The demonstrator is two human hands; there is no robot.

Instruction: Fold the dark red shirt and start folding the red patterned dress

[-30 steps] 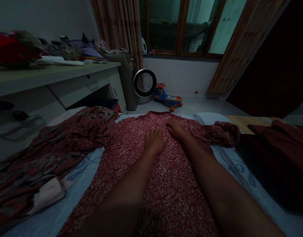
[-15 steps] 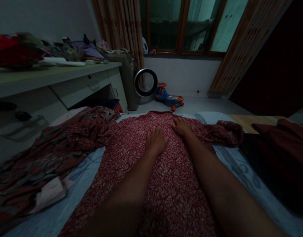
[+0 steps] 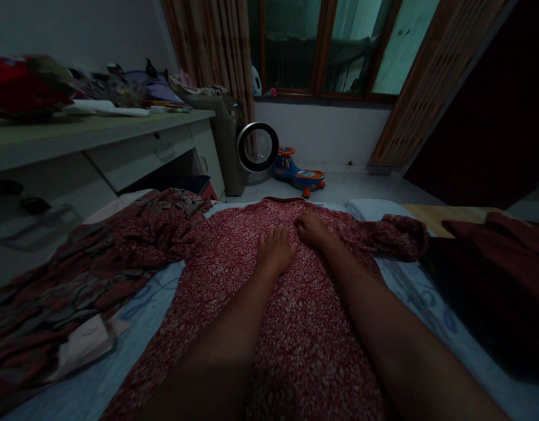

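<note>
A red garment speckled with white [image 3: 295,327] lies spread flat on the pale bed sheet [image 3: 133,327]. Both my forearms reach over it toward its far end. My left hand [image 3: 275,250] rests palm down on the cloth with its fingers stretched out. My right hand [image 3: 312,229] lies just beyond and to the right of the left one, also flat on the garment, fingers extended. Neither hand holds anything. The garment's right sleeve [image 3: 398,237] lies crumpled out to the side.
A darker patterned red cloth [image 3: 89,275] is heaped on the bed's left. A dark red fabric [image 3: 501,257] lies at the right. A cluttered desk [image 3: 98,134] stands left; a round fan [image 3: 257,147] and a toy ride-on car [image 3: 301,174] sit on the floor under the window.
My right hand slid a little outward along the garment's far end and has come back beside my left hand. The left hand has stayed in place.
</note>
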